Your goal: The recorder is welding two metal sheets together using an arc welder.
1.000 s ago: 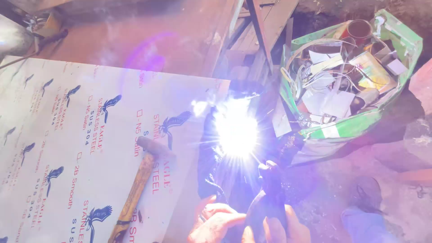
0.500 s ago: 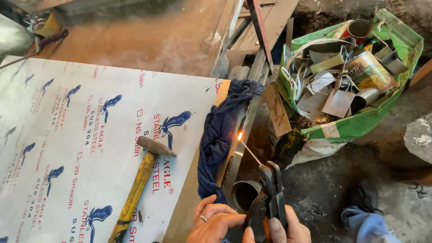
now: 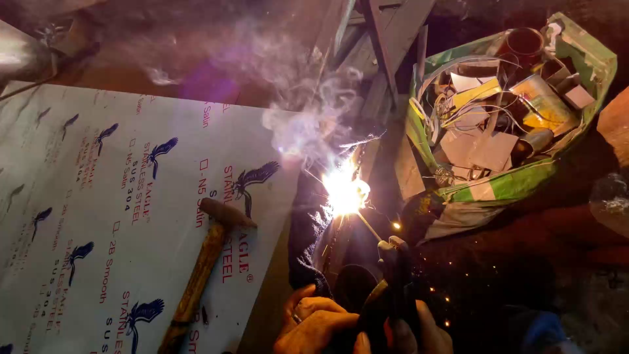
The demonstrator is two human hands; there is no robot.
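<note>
A white protective film with rows of dark blue bird emblems and red lettering covers the flat sheet that fills the left of the scene. At upper right a green-and-white woven sack sits open, well apart from the film. Inside it lie white cards, a yellow strip and a tin with a yellow and green label, tangled in wire.

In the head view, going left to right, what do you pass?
White protective-film sheet → wooden-handled hammer → dark blue cloth → bright welding arc → electrode holder → green bag of scraps.
</note>
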